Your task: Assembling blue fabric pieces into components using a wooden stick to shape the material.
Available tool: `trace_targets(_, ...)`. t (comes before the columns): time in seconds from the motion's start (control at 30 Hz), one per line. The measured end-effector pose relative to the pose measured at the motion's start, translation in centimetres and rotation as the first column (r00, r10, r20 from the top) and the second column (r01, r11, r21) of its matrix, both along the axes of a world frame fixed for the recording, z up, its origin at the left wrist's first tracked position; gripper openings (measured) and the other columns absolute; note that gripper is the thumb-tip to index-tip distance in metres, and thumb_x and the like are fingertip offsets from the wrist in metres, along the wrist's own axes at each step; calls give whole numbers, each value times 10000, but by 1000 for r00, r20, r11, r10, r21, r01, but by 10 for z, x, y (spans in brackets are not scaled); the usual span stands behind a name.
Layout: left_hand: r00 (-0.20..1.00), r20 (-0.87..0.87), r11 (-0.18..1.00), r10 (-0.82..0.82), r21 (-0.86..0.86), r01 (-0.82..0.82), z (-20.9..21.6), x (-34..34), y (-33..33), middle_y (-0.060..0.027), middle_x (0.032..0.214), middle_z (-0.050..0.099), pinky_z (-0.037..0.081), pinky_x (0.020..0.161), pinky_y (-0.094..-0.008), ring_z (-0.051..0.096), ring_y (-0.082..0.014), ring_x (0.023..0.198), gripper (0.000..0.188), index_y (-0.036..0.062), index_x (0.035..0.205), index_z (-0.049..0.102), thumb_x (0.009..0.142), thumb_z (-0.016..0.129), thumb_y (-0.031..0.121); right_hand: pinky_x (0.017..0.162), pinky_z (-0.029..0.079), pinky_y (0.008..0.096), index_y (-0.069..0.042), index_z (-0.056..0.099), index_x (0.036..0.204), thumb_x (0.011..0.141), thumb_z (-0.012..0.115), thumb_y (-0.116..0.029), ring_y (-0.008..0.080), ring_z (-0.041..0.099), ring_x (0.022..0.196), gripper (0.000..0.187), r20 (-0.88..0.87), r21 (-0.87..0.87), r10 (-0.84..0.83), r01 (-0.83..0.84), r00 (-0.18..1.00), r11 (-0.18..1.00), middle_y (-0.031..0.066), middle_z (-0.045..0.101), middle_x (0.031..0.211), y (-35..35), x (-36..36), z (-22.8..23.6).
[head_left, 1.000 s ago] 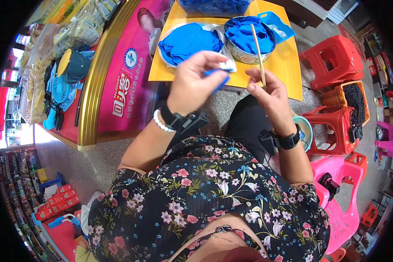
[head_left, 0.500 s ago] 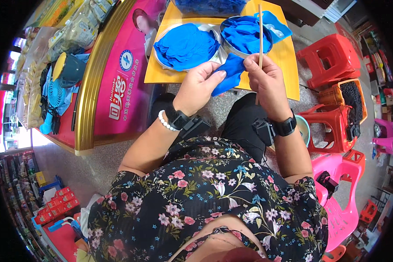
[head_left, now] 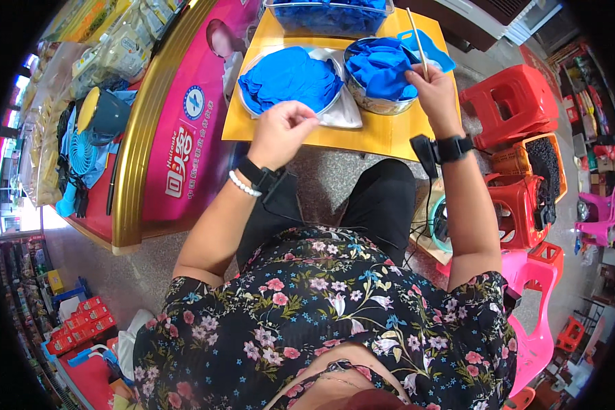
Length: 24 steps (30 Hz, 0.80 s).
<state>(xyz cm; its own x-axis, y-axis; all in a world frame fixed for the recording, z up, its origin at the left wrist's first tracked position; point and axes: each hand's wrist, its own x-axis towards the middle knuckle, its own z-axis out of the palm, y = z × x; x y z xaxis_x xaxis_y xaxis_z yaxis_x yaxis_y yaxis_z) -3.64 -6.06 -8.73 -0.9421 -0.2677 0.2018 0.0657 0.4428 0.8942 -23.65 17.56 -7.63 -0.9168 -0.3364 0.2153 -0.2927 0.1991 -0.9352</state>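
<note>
My right hand (head_left: 434, 96) is closed on a thin wooden stick (head_left: 417, 37) standing up from its fingers. A limp blue piece (head_left: 391, 85), thin like a disposable glove, hangs at those fingertips over the round tin (head_left: 384, 106); whether they still grip it, I cannot tell. More blue pieces (head_left: 372, 58) fill that tin. My left hand (head_left: 285, 130) is loosely curled, thumb near the fingertips, with nothing visible in it. It hovers just in front of a flat pile of blue pieces (head_left: 290, 76) on a pale round plate (head_left: 245, 101).
The yellow table (head_left: 396, 140) also bears a clear bin (head_left: 328, 24) of blue pieces and a blue scoop-like container (head_left: 436, 53). A gold-edged pink counter (head_left: 184, 102) stands at left. Red stools (head_left: 509, 102) and a pink chair (head_left: 536, 328) are on the right.
The blue piece that both hands held has gone right and forward to the tin with my right hand and the stick. My left hand has let go and drawn back left.
</note>
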Motion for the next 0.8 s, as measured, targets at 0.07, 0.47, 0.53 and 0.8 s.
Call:
trace_targets(0.07,998,-4,980,67,-185,-67,2,-6,-17,-91,769,594,466,640,-288,581,-184,712,174,39,850,652,724,700,148,635,482,300,-20,643,859,775,694,-165,188,615,678,175,-147,167,-117,141,982,976,73,662,757,-5,-14,4)
trace_targets(0.47,980,49,723,191,-682,-107,-25,-36,-65,-145,1105,543,421,918,-409,498,-319,1070,322,91,1069,636,761,674,177,752,493,437,-127,696,868,826,570,-262,339,615,847,189,-341,669,70,190,938,719,163,644,882,-23,-3,-2)
trace_targets(0.53,974,89,690,210,-719,-84,-24,-41,-65,-137,1108,544,423,914,-418,496,-320,1072,321,103,1076,635,765,672,179,762,495,449,-131,696,905,842,542,-288,346,625,846,229,-143,804,142,31,980,594,174,655,885,-22,-4,-4)
trace_targets(0.8,901,267,664,341,-747,-29,5,-52,-56,-136,1105,564,439,894,-417,538,-316,1041,390,122,1100,604,737,719,207,594,462,422,-57,671,874,842,583,-251,352,613,692,216,-292,370,-99,208,951,905,186,625,747,1,14,11)
